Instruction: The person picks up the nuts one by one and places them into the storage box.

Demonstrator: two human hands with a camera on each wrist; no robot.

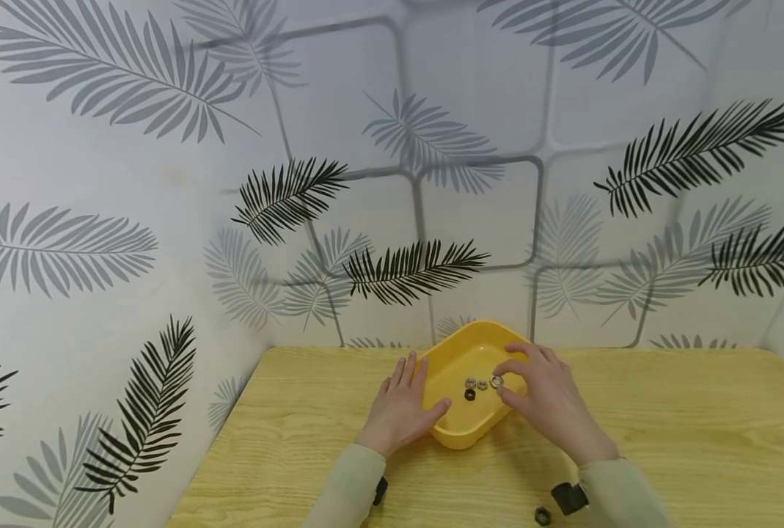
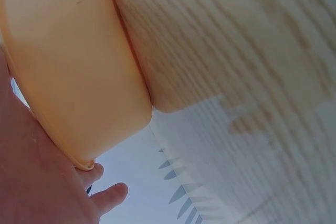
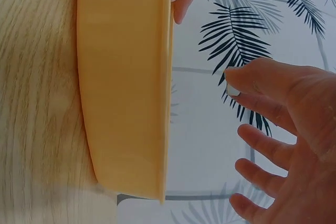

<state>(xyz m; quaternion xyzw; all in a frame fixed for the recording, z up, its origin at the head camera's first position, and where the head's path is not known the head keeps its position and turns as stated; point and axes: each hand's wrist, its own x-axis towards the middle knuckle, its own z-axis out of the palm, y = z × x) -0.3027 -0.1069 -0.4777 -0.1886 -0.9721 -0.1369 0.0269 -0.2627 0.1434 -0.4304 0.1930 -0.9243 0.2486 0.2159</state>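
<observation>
A yellow plastic tray (image 1: 454, 440) stands on the wooden table. My left hand (image 1: 401, 407) rests on its left rim, fingers straight and spread, the thumb reaching over the inside. Above the right part of the tray, my right hand (image 1: 546, 396) pinches a silver hex nut (image 1: 496, 381) between thumb and index finger; the other fingers are spread apart. In the right wrist view the nut (image 3: 232, 91) shows at the thumb tip. Inside the tray lie two silver nuts (image 1: 471, 382) and one black nut (image 1: 470, 394), close together.
Another dark nut (image 1: 542, 515) lies on the table (image 1: 708, 433) near the front, beside the black band (image 1: 570, 499) at my right wrist. A leaf-patterned wall (image 1: 378, 220) rises right behind the table's back edge and on the left.
</observation>
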